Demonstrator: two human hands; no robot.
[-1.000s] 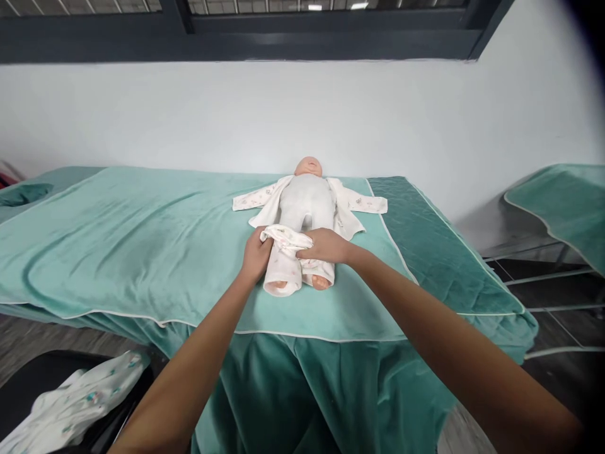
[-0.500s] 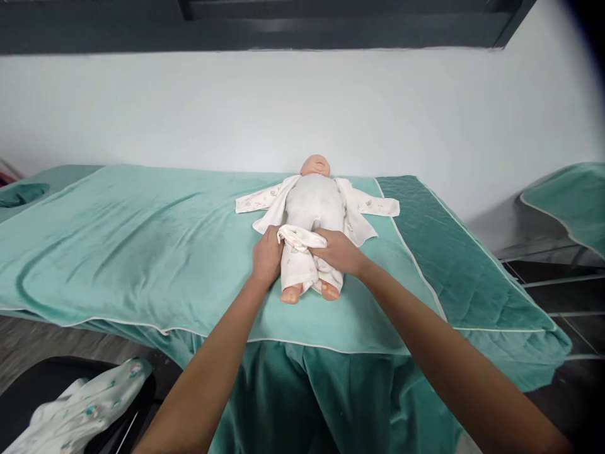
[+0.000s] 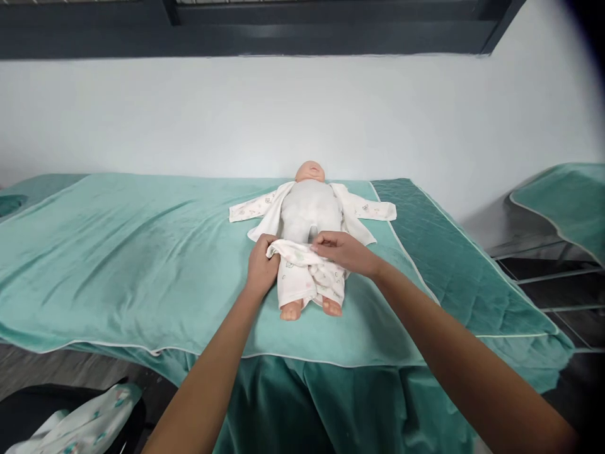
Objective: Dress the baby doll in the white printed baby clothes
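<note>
A baby doll lies on its back with its head toward the wall and its feet toward me. Its white printed jacket is spread wide, both sleeves stretched out sideways. White printed pants cover its lower legs, and the waistband is bunched across the thighs. My left hand grips that waistband at its left end, fingers wrapped round the cloth. My right hand is closed in a pinch at the band's right side, by the doll's thigh. Its fingertips meet the fabric. Both bare feet stick out below the cuffs.
The bed has a green velvet cover, with a darker quilted part at right. At lower left, patterned cloth lies on a black chair. A white wall stands behind; a metal rack is at right.
The right hand has moved slightly up and outward along the waistband. The left hand keeps its hold. The view has shifted a little, so the doll appears lower.
</note>
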